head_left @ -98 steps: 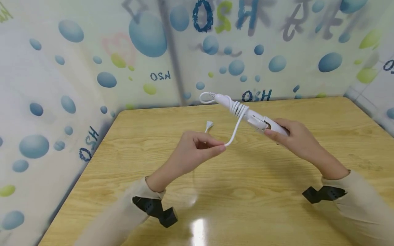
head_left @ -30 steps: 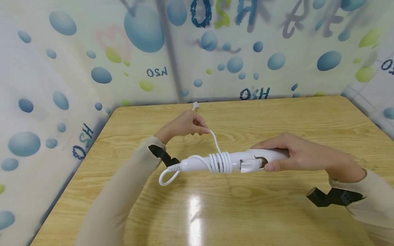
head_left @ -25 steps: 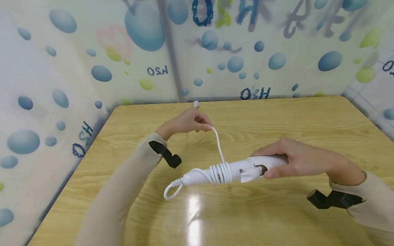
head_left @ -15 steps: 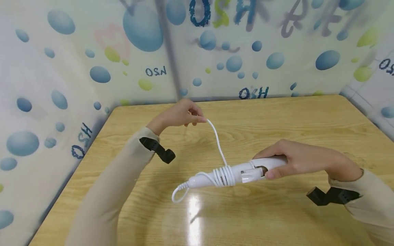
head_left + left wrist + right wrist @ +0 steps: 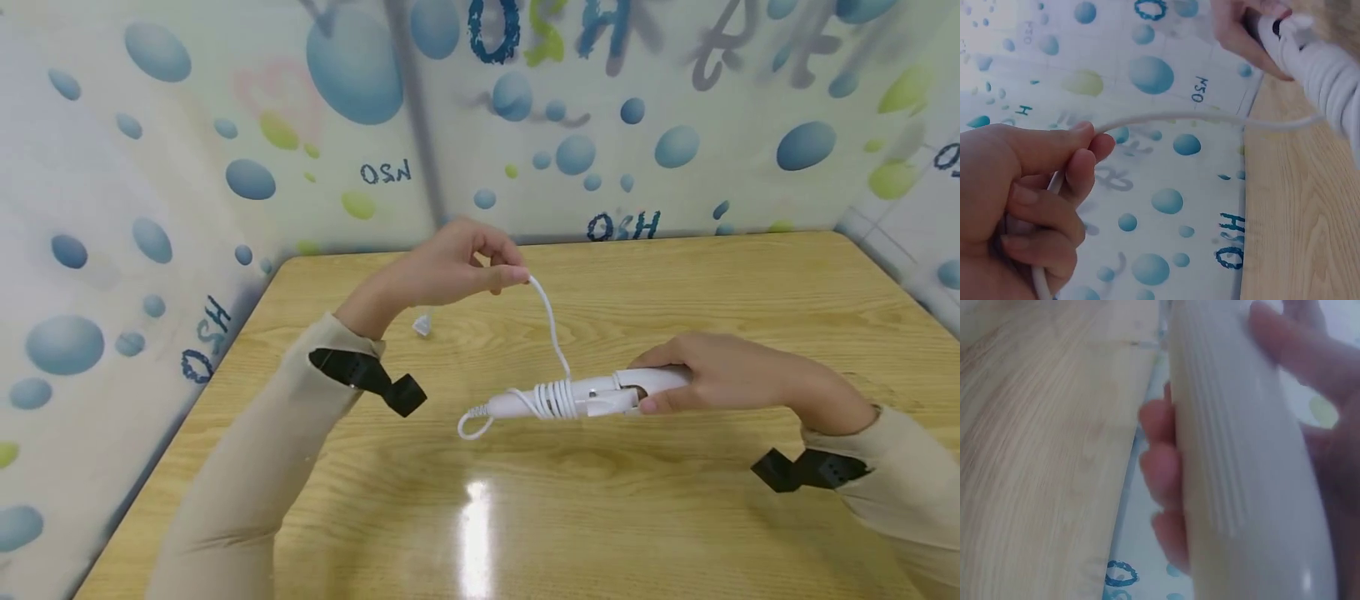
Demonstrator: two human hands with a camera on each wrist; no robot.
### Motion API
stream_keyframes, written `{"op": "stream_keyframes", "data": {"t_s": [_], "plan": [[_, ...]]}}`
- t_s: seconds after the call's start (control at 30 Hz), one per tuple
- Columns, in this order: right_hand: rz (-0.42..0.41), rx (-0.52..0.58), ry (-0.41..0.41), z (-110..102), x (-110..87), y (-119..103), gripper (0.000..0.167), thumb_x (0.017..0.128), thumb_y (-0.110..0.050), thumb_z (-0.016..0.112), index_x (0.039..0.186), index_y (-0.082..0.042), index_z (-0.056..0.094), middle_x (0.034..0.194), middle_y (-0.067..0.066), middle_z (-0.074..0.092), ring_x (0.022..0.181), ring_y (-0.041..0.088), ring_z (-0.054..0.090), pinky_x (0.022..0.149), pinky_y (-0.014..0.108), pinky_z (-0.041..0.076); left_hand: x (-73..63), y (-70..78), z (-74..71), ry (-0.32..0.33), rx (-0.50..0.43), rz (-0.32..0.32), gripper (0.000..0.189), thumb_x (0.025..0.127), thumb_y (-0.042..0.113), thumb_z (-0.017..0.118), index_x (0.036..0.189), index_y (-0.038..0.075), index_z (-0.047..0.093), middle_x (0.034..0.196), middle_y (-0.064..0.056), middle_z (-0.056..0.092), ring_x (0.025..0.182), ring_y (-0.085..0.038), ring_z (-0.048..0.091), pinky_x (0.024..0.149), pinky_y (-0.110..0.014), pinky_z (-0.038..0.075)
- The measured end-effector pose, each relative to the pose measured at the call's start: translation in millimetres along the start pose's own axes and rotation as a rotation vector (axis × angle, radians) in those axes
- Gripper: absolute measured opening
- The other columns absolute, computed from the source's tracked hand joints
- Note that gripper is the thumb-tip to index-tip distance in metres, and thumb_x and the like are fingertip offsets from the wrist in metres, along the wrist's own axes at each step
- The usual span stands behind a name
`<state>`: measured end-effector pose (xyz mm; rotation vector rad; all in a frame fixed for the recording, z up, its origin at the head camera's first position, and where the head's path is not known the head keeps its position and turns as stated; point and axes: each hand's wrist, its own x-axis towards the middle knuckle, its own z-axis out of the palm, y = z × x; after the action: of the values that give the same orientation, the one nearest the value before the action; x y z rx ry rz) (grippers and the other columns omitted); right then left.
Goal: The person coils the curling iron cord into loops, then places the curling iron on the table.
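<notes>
My right hand (image 5: 727, 371) grips one end of a white hair straightener (image 5: 615, 398), held nearly level over the table. In the right wrist view, fingers (image 5: 1161, 472) curl round its ribbed white body (image 5: 1241, 450). The power cord (image 5: 553, 321) is wound in several turns round the straightener's handle, with a small loop at the far end. Higher and to the left, my left hand (image 5: 450, 267) pinches the cord between thumb and index finger. In the left wrist view the other fingers (image 5: 1054, 212) curl over the cord too. Below that wrist dangles the white plug (image 5: 422, 325).
A wood-grain table (image 5: 600, 517) spans the space below both hands. Behind it and on the left stand walls covered in a bubble-patterned sheet (image 5: 360, 67). Black cameras (image 5: 367, 375) are strapped on both wrists.
The left hand has pulled the cord up and away from the straightener, after passing to its far side. The straightener has swung from slanted to nearly level. The plug now hangs left of the hand.
</notes>
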<state>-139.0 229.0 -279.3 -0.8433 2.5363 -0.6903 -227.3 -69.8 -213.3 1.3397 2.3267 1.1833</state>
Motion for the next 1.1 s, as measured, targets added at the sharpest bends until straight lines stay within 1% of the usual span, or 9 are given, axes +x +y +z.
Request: {"op": "stream_keyframes", "data": {"t_s": [0.07,0.17,0.23,0.33,0.5,0.67,0.73,0.87,1.1], "plan": [[0.06,-0.045,0.031,0,1.6,0,0.052,0.083,-0.053,0.059,0.116,-0.013,0.062,0.086,-0.009,0.059,0.066,0.008,0.049,0.057,0.026,0.04,-2.6,9.0,2.4,0.001,0.035,-0.038,0.01,0.088,0.009,0.062,0.085,0.002,0.069,0.075,-0.003,0.063,0.065,-0.021,0.058,0.056,-0.03,0.045],[0.101,-0.083,0.06,0,4.8,0,0.054,0.083,-0.055,0.057,0.115,-0.011,0.063,0.087,-0.008,0.059,0.068,0.01,0.049,0.059,0.029,0.039,-7.1,20.9,7.5,0.006,0.069,-0.115,0.011,0.087,0.011,0.063,0.085,0.004,0.07,0.066,-0.003,0.063,0.059,-0.019,0.057,0.05,-0.027,0.036],[0.111,-0.099,0.077,1,6.7,-1,0.054,0.083,-0.055,0.057,0.114,-0.011,0.063,0.089,-0.007,0.06,0.069,0.01,0.049,0.059,0.03,0.038,-9.4,27.9,12.2,0.014,0.072,-0.168,0.011,0.087,0.013,0.064,0.084,0.005,0.071,0.062,-0.003,0.061,0.053,-0.016,0.052,0.047,-0.026,0.029],[0.134,-0.125,0.107,2,10.2,-2,0.052,0.083,-0.055,0.057,0.112,-0.012,0.063,0.084,-0.007,0.06,0.065,0.01,0.048,0.056,0.03,0.038,-10.5,36.6,20.9,0.029,0.058,-0.202,0.011,0.087,0.014,0.065,0.084,0.007,0.072,0.06,-0.004,0.061,0.045,-0.014,0.041,0.044,-0.025,0.026],[0.186,-0.177,0.174,3,15.8,-1,0.053,0.083,-0.055,0.057,0.108,-0.009,0.063,0.073,-0.004,0.056,0.058,0.012,0.045,0.05,0.029,0.035,-10.2,45.9,36.7,0.025,0.052,-0.199,0.01,0.087,0.015,0.065,0.083,0.009,0.072,0.06,-0.002,0.061,0.049,-0.013,0.046,0.045,-0.025,0.028],[0.234,-0.172,0.239,5,15.5,7,0.067,0.083,-0.059,0.054,0.118,-0.002,0.059,0.09,0.004,0.061,0.067,0.015,0.049,0.055,0.031,0.037,-13.4,47.7,47.0,0.034,0.052,-0.182,0.01,0.086,0.015,0.065,0.081,0.009,0.072,0.06,0.0,0.061,0.055,-0.013,0.05,0.046,-0.024,0.03],[0.248,-0.147,0.271,4,13.2,11,0.071,0.085,-0.058,0.053,0.122,0.001,0.055,0.1,0.01,0.062,0.071,0.017,0.051,0.058,0.032,0.039,-16.7,46.9,49.5,0.049,0.049,-0.177,0.01,0.087,0.016,0.065,0.081,0.01,0.072,0.06,0.0,0.06,0.053,-0.013,0.048,0.045,-0.024,0.03],[0.246,-0.08,0.352,1,9.0,16,0.062,0.089,-0.051,0.052,0.123,0.002,0.054,0.105,0.015,0.06,0.076,0.021,0.052,0.061,0.034,0.041,-26.2,43.9,54.6,0.079,0.018,-0.174,0.01,0.088,0.015,0.064,0.084,0.01,0.072,0.06,-0.001,0.058,0.051,-0.013,0.046,0.043,-0.024,0.03],[0.251,0.054,0.482,-5,5.8,14,0.056,0.091,-0.044,0.052,0.121,0.003,0.054,0.091,0.014,0.058,0.069,0.023,0.049,0.053,0.032,0.04,-36.9,34.4,64.5,0.146,-0.014,-0.155,0.013,0.089,0.009,0.061,0.094,0.006,0.071,0.063,0.001,0.058,0.055,-0.013,0.054,0.043,-0.023,0.033]]}}
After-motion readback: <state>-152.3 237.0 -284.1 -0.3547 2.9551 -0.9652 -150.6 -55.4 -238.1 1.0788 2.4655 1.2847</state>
